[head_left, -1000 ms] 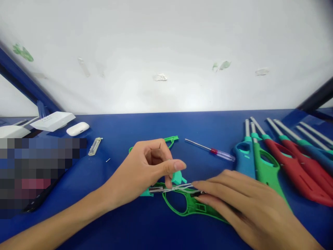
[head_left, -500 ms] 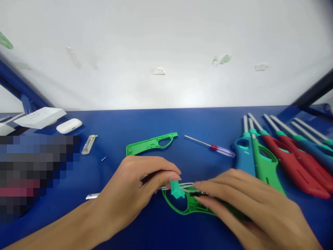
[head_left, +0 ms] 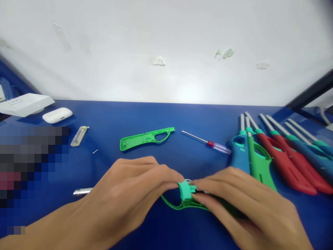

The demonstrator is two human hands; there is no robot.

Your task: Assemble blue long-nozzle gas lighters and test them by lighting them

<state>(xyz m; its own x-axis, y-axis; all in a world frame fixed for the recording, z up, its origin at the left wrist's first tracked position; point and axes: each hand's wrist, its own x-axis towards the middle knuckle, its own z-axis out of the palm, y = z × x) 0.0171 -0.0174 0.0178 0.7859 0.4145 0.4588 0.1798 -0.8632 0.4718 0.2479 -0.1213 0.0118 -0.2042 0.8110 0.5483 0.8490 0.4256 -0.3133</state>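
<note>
My left hand (head_left: 137,187) pinches a teal plastic trigger (head_left: 185,191) between thumb and fingertips. The trigger sits against the open green lighter shell half (head_left: 179,207), beside its finger loop. My right hand (head_left: 247,201) is closed around the other end of that shell half and covers most of it. Its fingertips are close to the trigger's right side. A dark part and a bit of white wire show between the two hands; the rest is hidden. The matching green shell half (head_left: 137,140) lies hollow side up behind my hands.
A screwdriver (head_left: 221,148) lies behind my right hand. Several assembled lighters (head_left: 283,156) are spread at the right. A metal tube (head_left: 82,191) pokes out beside my left wrist. At the left are a small screw (head_left: 95,151), a clear fuel tank (head_left: 79,136), a white case (head_left: 57,115) and a white box (head_left: 27,104).
My left hand has moved the trigger rightward, turning it, up close to my right fingertips. The white wires are now mostly hidden. The view has shifted slightly.
</note>
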